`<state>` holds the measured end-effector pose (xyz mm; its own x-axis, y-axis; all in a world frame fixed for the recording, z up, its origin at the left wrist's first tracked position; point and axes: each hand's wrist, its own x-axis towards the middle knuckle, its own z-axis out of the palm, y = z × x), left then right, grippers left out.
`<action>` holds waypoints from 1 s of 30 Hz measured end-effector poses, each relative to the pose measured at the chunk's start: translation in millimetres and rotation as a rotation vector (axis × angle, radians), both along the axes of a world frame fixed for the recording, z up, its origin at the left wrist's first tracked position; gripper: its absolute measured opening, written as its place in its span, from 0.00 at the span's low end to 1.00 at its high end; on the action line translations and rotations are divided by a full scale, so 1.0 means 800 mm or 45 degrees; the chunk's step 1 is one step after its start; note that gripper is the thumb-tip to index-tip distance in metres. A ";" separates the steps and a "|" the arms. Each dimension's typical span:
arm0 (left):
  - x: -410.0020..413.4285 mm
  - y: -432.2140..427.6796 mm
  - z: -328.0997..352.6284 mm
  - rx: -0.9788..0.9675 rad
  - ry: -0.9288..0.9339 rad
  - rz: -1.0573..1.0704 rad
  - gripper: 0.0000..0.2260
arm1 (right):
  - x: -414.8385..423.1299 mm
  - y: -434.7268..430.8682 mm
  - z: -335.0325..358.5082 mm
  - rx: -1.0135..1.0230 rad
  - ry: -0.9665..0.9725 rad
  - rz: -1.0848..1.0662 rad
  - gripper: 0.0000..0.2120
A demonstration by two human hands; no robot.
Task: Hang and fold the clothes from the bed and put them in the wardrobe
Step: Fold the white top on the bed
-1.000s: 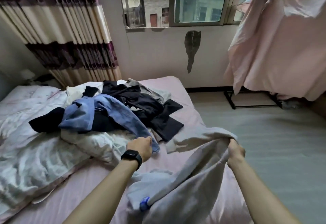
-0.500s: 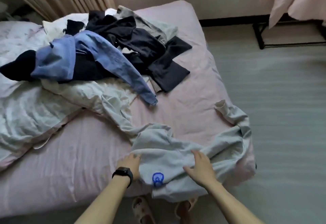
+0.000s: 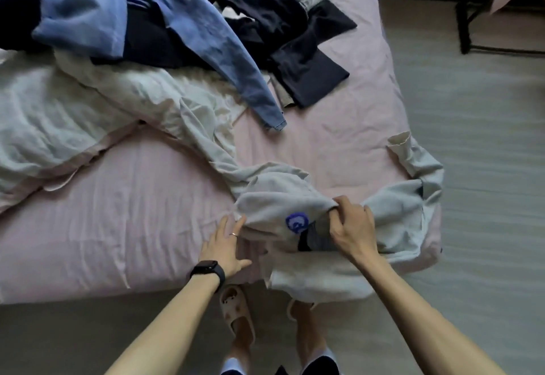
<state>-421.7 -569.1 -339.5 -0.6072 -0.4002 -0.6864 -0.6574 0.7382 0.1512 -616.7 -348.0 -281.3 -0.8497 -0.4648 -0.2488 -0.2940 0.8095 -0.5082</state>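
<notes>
Here, a fold of the grey sweatshirt [image 3: 265, 206] is gripped by the right hand [image 3: 351, 227] on the bed [image 3: 118, 212]. The left hand [image 3: 225, 246] is laid flat beside it, fingers straight.

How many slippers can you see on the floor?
2. The left slipper is in plain view just below the edge of the bed. The right slipper beside it is mostly hidden under the hanging grey sweatshirt.
</notes>
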 end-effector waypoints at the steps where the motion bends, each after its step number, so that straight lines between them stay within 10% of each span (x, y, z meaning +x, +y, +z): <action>1: 0.000 -0.004 0.007 0.050 0.083 0.057 0.47 | -0.006 -0.007 0.024 -0.097 0.013 -0.059 0.11; 11: -0.079 -0.048 0.161 0.426 0.557 0.227 0.52 | -0.009 -0.058 0.266 -0.640 0.201 -0.298 0.03; 30: -0.140 0.056 0.255 0.654 0.260 -0.316 0.13 | 0.044 0.036 0.409 -1.300 0.117 -0.771 0.10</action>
